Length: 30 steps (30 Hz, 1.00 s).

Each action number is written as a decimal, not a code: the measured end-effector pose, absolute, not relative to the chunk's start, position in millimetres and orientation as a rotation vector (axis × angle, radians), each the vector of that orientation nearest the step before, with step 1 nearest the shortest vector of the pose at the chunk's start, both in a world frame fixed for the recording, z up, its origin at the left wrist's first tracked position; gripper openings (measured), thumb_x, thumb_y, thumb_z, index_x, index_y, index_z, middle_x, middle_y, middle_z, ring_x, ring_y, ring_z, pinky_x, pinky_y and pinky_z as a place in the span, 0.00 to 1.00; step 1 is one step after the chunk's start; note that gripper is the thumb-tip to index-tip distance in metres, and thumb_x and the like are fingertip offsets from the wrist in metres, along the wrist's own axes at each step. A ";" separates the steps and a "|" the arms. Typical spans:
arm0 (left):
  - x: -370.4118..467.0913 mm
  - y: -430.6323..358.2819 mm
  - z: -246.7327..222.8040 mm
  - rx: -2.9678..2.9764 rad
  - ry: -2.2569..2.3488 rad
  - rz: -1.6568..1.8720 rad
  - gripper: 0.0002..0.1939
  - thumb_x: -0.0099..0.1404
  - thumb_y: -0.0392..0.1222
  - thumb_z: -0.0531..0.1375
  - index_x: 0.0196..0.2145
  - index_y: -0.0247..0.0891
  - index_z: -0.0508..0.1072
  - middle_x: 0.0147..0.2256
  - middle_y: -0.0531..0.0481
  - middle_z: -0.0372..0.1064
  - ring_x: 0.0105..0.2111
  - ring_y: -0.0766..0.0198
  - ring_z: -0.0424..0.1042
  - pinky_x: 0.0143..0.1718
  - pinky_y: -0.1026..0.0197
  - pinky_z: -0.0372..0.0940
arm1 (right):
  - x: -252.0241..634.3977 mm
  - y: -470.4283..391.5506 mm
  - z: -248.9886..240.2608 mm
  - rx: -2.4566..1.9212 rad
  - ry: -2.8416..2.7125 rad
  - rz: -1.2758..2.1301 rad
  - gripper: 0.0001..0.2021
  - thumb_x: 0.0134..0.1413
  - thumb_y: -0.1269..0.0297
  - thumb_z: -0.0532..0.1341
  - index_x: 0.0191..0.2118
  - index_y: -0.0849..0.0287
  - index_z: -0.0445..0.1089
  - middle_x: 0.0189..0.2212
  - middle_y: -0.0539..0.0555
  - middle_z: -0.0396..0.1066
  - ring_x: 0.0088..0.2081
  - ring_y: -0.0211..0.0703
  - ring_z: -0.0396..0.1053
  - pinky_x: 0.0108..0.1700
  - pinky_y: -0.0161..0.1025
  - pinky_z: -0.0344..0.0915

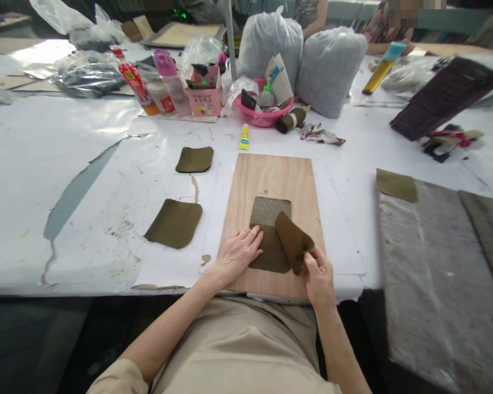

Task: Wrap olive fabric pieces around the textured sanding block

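Observation:
On a wooden board (277, 178) at the table's front edge lies an olive fabric piece (270, 251), with a grey-brown textured patch (271, 210) showing just beyond it. My left hand (240, 250) lies flat with its fingertips on the olive fabric's left side. Between thumb and fingers, my right hand (318, 271) pinches the corner of an olive fabric flap (293, 238), which is lifted and folded over at a slant. Whether the flap is joined to the piece under it I cannot tell. To the left lie two olive fabric stacks, a larger one (175, 223) and a smaller one (194, 159).
A yellow glue tube (244, 137) lies behind the board. Farther back stand a pink basket (263, 117), a pink box (204, 98), bottles and full plastic bags (331, 71). A grey sheet-covered panel (435, 262) juts out at right. Other people are across the table.

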<state>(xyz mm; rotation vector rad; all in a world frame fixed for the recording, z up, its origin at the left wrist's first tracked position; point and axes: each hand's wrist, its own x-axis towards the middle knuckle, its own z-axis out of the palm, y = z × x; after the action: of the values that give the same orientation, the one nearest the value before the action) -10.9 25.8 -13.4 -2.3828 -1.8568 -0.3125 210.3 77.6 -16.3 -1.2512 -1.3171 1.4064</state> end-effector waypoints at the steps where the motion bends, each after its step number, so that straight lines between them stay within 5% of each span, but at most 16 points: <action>1: -10.8 25.8 -13.3 -2.386 -1.854 -0.304 0.19 0.69 0.44 0.56 0.54 0.31 0.67 0.56 0.37 0.66 0.49 0.51 0.69 0.47 0.52 0.64 | 217.1 81.4 -16.4 -1.246 -1.196 1.385 0.12 0.55 0.56 0.59 0.39 0.59 0.67 0.30 0.50 0.71 0.29 0.38 0.67 0.30 0.34 0.63; 5: -10.7 24.7 -12.6 -2.392 -1.862 -0.329 0.19 0.70 0.43 0.55 0.54 0.31 0.67 0.56 0.38 0.66 0.50 0.52 0.69 0.48 0.52 0.64 | 245.5 92.0 -1.0 -1.242 -1.064 1.142 0.10 0.53 0.59 0.59 0.39 0.59 0.67 0.35 0.52 0.71 0.35 0.41 0.69 0.36 0.36 0.66; 10: -14.2 23.4 -13.1 -2.426 -1.929 -0.513 0.16 0.69 0.41 0.56 0.52 0.34 0.69 0.55 0.39 0.66 0.51 0.52 0.67 0.50 0.51 0.65 | 243.0 73.6 31.8 -1.128 -1.949 0.949 0.03 0.57 0.66 0.58 0.34 0.57 0.67 0.43 0.55 0.70 0.45 0.45 0.69 0.46 0.39 0.65; 17: -26.4 10.8 -4.9 -2.437 -2.166 -1.193 0.11 0.72 0.37 0.51 0.45 0.38 0.72 0.42 0.46 0.70 0.44 0.63 0.70 0.46 0.59 0.68 | 193.8 34.7 25.2 -1.093 -2.570 0.881 0.06 0.60 0.74 0.55 0.35 0.57 0.66 0.35 0.52 0.70 0.37 0.42 0.68 0.40 0.39 0.64; 26: -16.3 0.3 -13.8 -2.469 -1.989 -0.815 0.08 0.70 0.39 0.55 0.38 0.38 0.73 0.36 0.47 0.68 0.39 0.60 0.66 0.40 0.56 0.65 | 197.7 53.8 24.4 -1.025 -2.539 0.985 0.04 0.64 0.67 0.57 0.38 0.55 0.69 0.36 0.51 0.71 0.38 0.42 0.68 0.42 0.40 0.65; 30: -18.9 4.7 -13.5 -2.494 -1.991 -0.796 0.09 0.71 0.40 0.54 0.36 0.37 0.73 0.35 0.47 0.67 0.38 0.61 0.66 0.39 0.58 0.65 | 185.5 75.6 15.5 -1.116 -2.473 0.683 0.05 0.63 0.69 0.57 0.41 0.56 0.69 0.39 0.54 0.70 0.44 0.47 0.67 0.46 0.45 0.65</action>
<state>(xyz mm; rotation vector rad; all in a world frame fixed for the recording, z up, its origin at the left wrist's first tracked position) -18.9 4.7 -13.5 -2.4941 -1.9911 -0.7962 185.5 75.6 15.5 -1.1161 -2.4731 0.6828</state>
